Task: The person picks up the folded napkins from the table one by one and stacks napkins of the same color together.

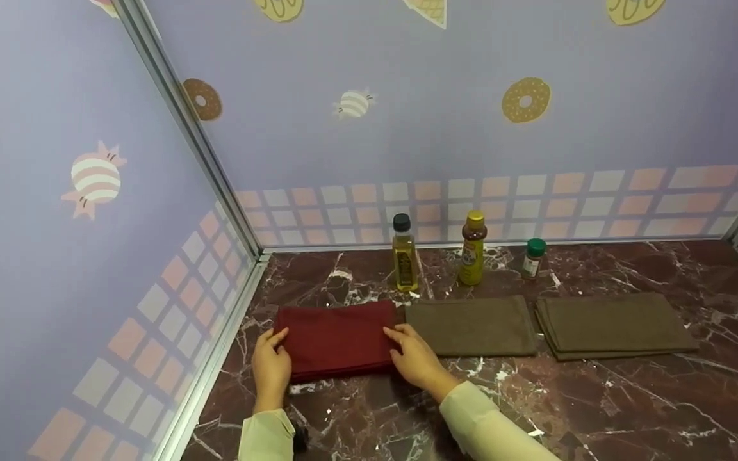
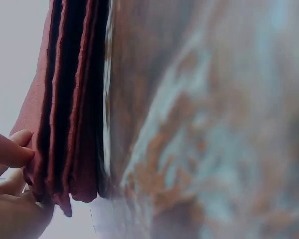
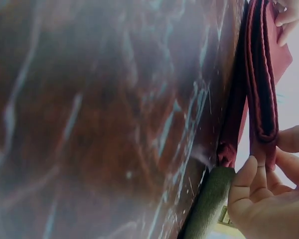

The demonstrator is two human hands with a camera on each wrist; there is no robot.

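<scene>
Red cloth (image 1: 337,339), folded flat in several layers, lies on the marbled table (image 1: 356,416) at the left of a row; two brown ones, the middle cloth (image 1: 471,326) and the right cloth (image 1: 619,326), lie to its right.

Left hand (image 1: 273,368) at the red cloth's left end: thumb and fingers close together, pinching an edge. Right hand (image 1: 417,358) at the right end: thumb above, fingers below, nipping the upper layers. Right wrist view shows those layers raised at that end, a gap between them and a lower red fold (image 3: 233,119). Whether that fold is a separate piece, cannot tell.

Risks, as judged. Layers fan apart at the left edge; a pinch on only some of them could let the rest slide and skew the stack. Uneven pull between the hands could ruck the top or open a fold. Right hand sits over the middle cloth's near end; a low sweep could drag that out of line. Oil (image 1: 405,266) stands just behind; a careless forward push might knock it.

Writing: dark label on the oil, a label on the yellow-capped bottle (image 1: 472,256), pale one on the green-capped jar (image 1: 534,259). Lettering too small to read; no brand made out.
</scene>
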